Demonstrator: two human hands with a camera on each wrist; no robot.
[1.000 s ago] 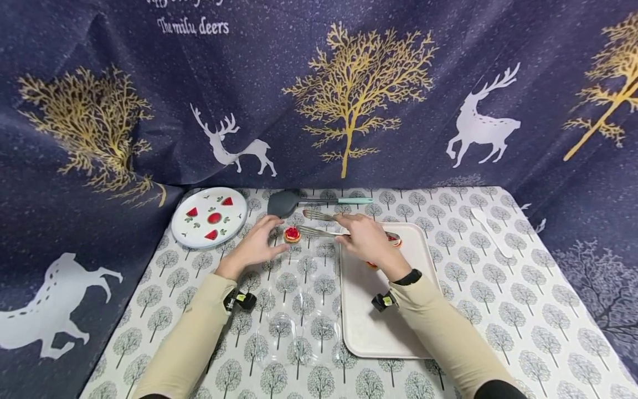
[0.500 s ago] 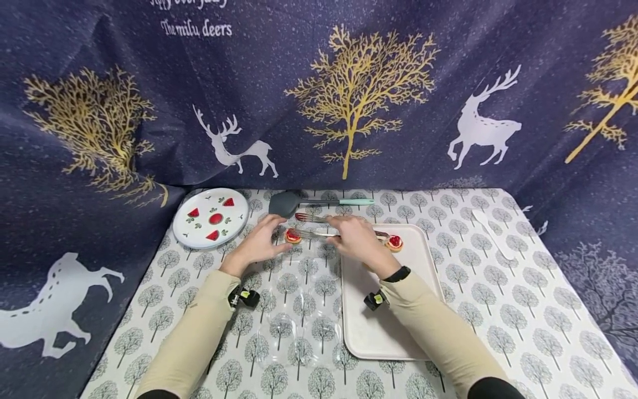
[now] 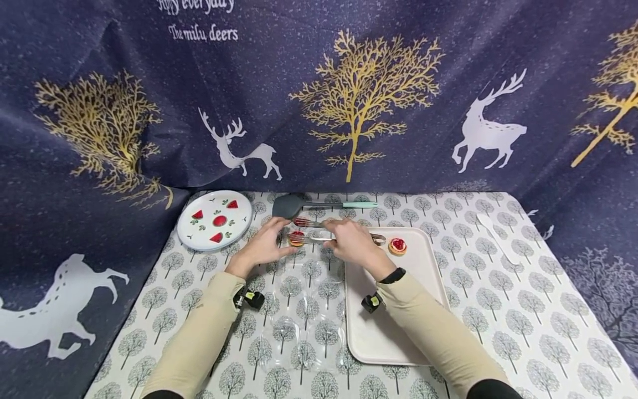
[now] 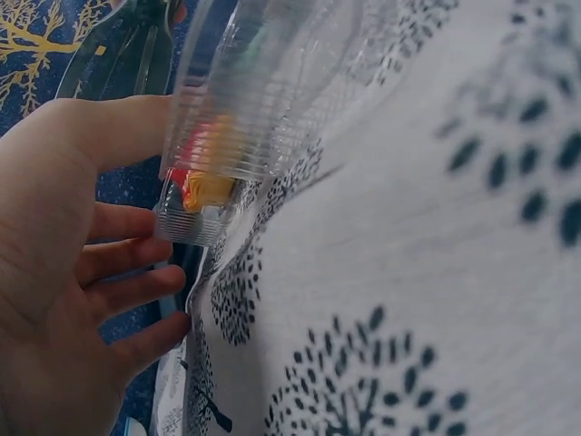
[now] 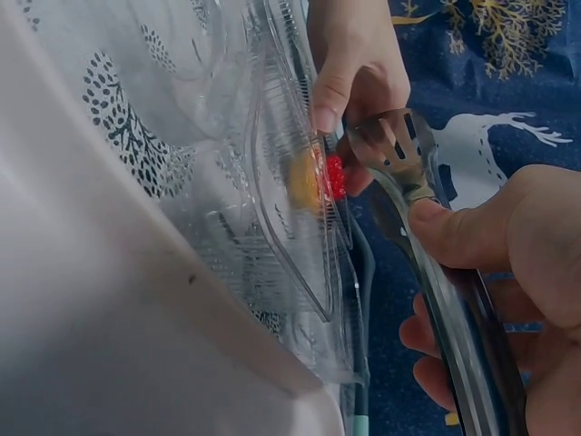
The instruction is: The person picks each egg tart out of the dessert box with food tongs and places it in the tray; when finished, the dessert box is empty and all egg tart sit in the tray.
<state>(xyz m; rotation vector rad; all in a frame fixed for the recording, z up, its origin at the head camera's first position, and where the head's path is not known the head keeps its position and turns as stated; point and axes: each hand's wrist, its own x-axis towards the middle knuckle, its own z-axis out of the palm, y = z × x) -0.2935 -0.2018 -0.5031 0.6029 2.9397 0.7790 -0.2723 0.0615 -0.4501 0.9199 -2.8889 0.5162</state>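
Observation:
My right hand [image 3: 351,241] grips metal serving tongs [image 5: 445,300], whose slotted heads stand apart. The heads reach left over a small tart with red topping [image 3: 296,238], which sits in the far end of a clear plastic box [image 3: 304,316]. My left hand [image 3: 266,244] holds that end of the box from the left, thumb on the near side and fingers on the far side. In the left wrist view, the yellow and red tart [image 4: 209,177] shows through the ribbed plastic beside the left hand [image 4: 64,209]. The rest of the box extends toward me.
Right of the box lies a cream tray [image 3: 384,338] with a red-topped tart [image 3: 397,246] on it. A watermelon-patterned plate [image 3: 199,235] sits back left. Behind the hands lies a dark spatula [image 3: 289,206] with a mint handle; far right, a white spoon-like utensil [image 3: 493,235].
My right hand has moved left with the tongs, bringing their heads over the tart in the box. The tray's tart has come out from behind the tongs. My left hand keeps its place.

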